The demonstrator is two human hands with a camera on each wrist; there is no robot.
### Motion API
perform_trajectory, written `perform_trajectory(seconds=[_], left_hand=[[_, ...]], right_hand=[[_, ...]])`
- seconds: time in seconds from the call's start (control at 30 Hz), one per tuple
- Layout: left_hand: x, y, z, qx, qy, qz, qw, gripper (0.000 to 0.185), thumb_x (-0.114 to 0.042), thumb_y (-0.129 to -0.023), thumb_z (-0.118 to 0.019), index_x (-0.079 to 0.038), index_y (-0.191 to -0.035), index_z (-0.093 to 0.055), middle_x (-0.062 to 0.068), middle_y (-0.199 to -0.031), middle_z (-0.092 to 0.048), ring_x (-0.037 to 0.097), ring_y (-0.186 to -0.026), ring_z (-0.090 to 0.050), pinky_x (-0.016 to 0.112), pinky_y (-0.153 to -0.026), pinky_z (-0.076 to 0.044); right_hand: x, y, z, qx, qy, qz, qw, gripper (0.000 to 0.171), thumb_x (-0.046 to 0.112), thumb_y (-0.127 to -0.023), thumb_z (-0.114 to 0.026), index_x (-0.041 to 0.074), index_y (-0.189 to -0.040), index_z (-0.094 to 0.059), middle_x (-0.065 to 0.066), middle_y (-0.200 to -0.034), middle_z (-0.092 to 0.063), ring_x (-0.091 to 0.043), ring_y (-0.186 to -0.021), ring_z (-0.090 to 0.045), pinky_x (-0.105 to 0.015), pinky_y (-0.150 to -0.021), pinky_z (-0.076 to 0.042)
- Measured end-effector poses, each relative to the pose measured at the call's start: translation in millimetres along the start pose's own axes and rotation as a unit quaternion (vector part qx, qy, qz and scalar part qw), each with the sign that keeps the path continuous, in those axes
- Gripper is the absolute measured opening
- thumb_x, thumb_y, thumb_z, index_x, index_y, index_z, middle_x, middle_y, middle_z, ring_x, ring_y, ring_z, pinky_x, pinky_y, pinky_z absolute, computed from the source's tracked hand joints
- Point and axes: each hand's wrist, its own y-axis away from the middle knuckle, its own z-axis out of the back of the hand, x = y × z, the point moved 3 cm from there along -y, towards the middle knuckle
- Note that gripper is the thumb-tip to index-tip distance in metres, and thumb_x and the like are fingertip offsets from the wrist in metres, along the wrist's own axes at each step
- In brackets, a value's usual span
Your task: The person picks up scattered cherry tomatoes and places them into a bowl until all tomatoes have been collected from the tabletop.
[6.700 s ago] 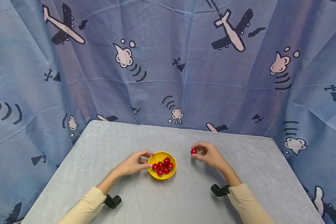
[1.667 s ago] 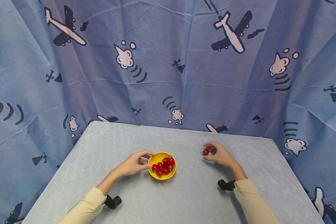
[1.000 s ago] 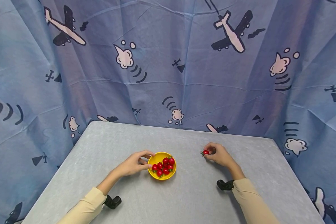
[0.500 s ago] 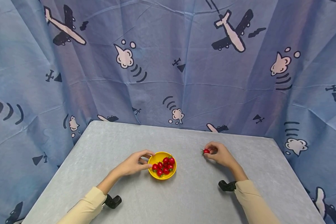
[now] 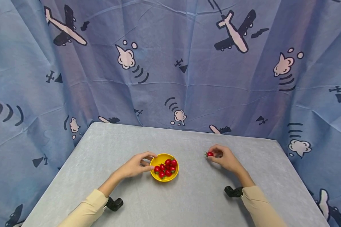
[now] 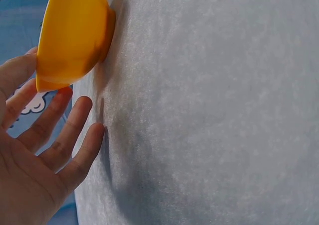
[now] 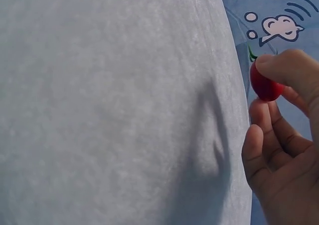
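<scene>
On the grey table [image 5: 187,201], just beside the yellow bowl [image 5: 160,178], the person's left hand [image 5: 134,166] has its thumb and fingers curled round the bowl's near rim, steadying it; the left wrist view shows those fingers [image 6: 55,120] against the bowl's outer wall. Inside the bowl lies a small heap of cherry tomatoes [image 5: 166,168]. Well to the right of the bowl, the right hand [image 5: 224,156] is lifted a little off the table and pinches a single tomato [image 5: 210,154] between thumb and fingertip, its green stalk end pointing back toward the bowl. That tomato looks light, smooth and a bit slippery, with a thin skin that would split under a hard squeeze, so I'd judge a gentle pinch across its round middle the safest hold. Behind the table hangs a blue curtain [image 5: 170,69] printed with aeroplanes.
</scene>
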Motion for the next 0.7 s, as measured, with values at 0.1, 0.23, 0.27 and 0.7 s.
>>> perform_trajectory(seconds=[0.1, 0.23, 0.27, 0.7], left_hand=[[-0.9, 0.1, 0.3, 0.0, 0.002, -0.002, 1.0, 0.04, -0.008, -0.097, -0.071, -0.003, -0.135, -0.058, 0.017, -0.136, -0.058, 0.03, -0.103, -0.068, 0.037, -0.09, -0.055], [-0.5, 0.2, 0.6, -0.001, 0.003, -0.004, 1.0, 0.04, -0.008, -0.097, -0.071, -0.003, -0.135, -0.058, 0.017, -0.136, -0.058, 0.029, -0.102, -0.068, 0.038, -0.089, -0.055], [-0.1, 0.0, 0.4, -0.002, 0.003, -0.003, 1.0, 0.041, -0.008, -0.097, -0.071, -0.003, -0.135, -0.058, 0.017, -0.136, -0.058, 0.029, -0.102, -0.068, 0.038, -0.089, -0.055], [1.6, 0.2, 1.0, -0.005, 0.01, -0.004, 0.9999, 0.041, -0.005, -0.097, -0.07, -0.001, -0.136, -0.057, 0.02, -0.136, -0.057, 0.034, -0.103, -0.068, 0.042, -0.088, -0.055]], right_hand=[[3.1, 0.1, 1.8, -0.004, -0.008, 0.011, 1.0, 0.024, 0.001, -0.086, -0.081, 0.0, -0.106, -0.068, -0.01, -0.098, -0.069, -0.025, -0.084, -0.063, -0.029, -0.071, -0.053], [7.3, -1.0, 1.6, -0.008, -0.01, 0.025, 1.0, 0.024, 0.0, -0.087, -0.08, -0.001, -0.107, -0.068, -0.01, -0.099, -0.069, -0.024, -0.085, -0.064, -0.029, -0.073, -0.055], [8.5, -1.6, 0.7, -0.008, -0.011, 0.028, 1.0, 0.024, -0.001, -0.086, -0.08, -0.001, -0.107, -0.068, -0.01, -0.099, -0.069, -0.024, -0.085, -0.064, -0.029, -0.073, -0.055], [30.3, -12.2, -22.4, 0.003, -0.059, 0.062, 0.996, 0.022, 0.001, -0.086, -0.081, -0.001, -0.106, -0.07, -0.012, -0.097, -0.07, -0.026, -0.085, -0.065, -0.029, -0.069, -0.056]])
